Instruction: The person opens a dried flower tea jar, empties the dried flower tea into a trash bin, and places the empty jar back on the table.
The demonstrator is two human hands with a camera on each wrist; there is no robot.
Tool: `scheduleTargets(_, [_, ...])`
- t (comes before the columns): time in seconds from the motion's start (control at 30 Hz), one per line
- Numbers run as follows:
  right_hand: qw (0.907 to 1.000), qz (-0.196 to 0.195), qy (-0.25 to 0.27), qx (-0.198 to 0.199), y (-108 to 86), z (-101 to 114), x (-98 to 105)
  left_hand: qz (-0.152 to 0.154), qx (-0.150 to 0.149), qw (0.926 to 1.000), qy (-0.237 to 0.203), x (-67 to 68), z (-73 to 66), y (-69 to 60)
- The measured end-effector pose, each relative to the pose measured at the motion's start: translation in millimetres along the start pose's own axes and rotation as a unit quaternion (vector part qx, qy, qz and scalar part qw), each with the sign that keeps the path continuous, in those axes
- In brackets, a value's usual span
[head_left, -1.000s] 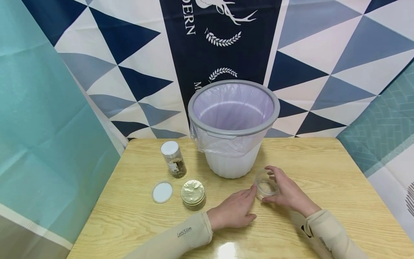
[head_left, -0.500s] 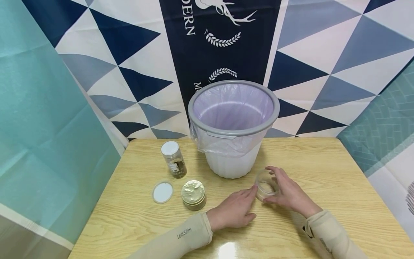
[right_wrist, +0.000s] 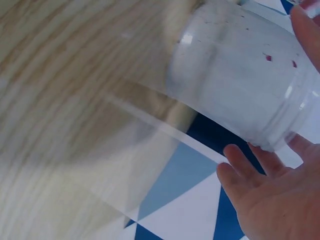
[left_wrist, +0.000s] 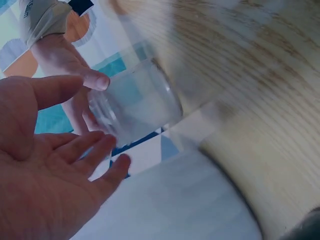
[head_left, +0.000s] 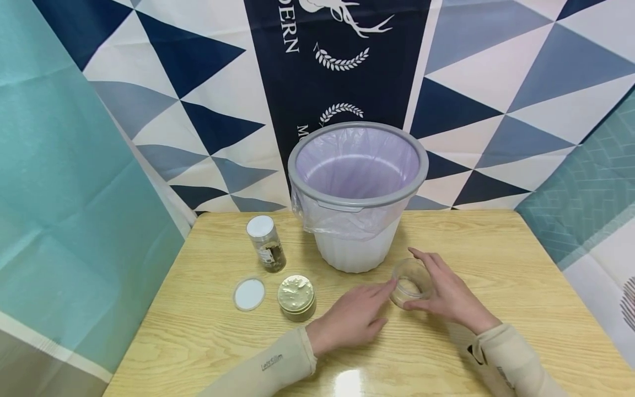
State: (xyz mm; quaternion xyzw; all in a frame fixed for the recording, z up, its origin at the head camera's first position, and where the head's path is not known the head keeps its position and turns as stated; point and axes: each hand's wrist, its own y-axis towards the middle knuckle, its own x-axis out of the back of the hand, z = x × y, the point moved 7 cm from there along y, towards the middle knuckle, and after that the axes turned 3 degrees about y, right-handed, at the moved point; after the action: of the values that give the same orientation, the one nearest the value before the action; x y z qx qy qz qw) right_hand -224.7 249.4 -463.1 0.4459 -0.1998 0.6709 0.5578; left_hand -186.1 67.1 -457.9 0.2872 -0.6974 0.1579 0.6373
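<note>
L hand [head_left: 344,318], fingers loosely extended, at left of clear jar [head_left: 409,284]; R hand [head_left: 450,295] w/ fingers holding jar's rim, on bench [head_left: 476,245], near & right of lined bin [head_left: 356,257].

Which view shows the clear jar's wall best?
Right wrist view: the clear jar is largest there, dark red specks showing, though the frame cuts it. Left wrist shows wall and base, right hand overlapping; the head view looks down into it, smaller.

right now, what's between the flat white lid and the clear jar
Between the white lid and the clear jar, the head view shows the gold-topped jar, then the left hand, nearer the clear jar.
</note>
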Motion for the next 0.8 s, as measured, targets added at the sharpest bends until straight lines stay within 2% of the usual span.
scheduleTargets(0.13, [0.9997,-0.02,0.001,0.011,1.2,7.4,5.8,-0.066,0.0,0.9978,-0.009,20.9,6.8,-13.3])
scheduleTargets(0.23, [0.999,-0.035,0.006,0.027,2.2,16.2,10.4,-0.12,0.015,0.9924,-0.023,38.8,20.6,-31.1])
scheduleTargets(0.3, [0.9985,-0.04,0.009,0.037,2.7,23.0,12.8,-0.148,0.04,0.9874,-0.038,48.9,34.3,-45.5])
scheduleTargets(0.37, [0.998,-0.04,0.012,0.047,4.1,31.3,13.2,-0.172,0.077,0.9803,-0.058,54.5,51.3,-62.6])
scheduleTargets(0.43, [0.9975,-0.038,0.015,0.057,6.2,39.5,12.6,-0.19,0.119,0.9702,-0.092,57.6,69.9,-79.6])
scheduleTargets(0.5, [0.997,-0.035,0.02,0.066,9.0,48.0,11.1,-0.195,0.174,0.9568,-0.128,56.3,88.7,-96.6])
scheduleTargets(0.6, [0.9959,-0.031,0.026,0.08,12.6,61.3,8.8,-0.186,0.25,0.9289,-0.2,48.7,113.1,-119.0])
scheduleTargets(0.67, [0.9951,-0.028,0.031,0.09,15.2,69.8,7.0,-0.173,0.288,0.9119,-0.236,41.2,125.1,-129.7])
scheduleTargets(0.73, [0.9937,-0.029,0.036,0.102,17.8,78.2,5.3,-0.159,0.304,0.898,-0.276,33.1,133.8,-135.9])
scheduleTargets(0.8, [0.9921,-0.032,0.036,0.116,21.0,86.0,3.1,-0.147,0.305,0.8912,-0.302,25.3,139.9,-139.0])
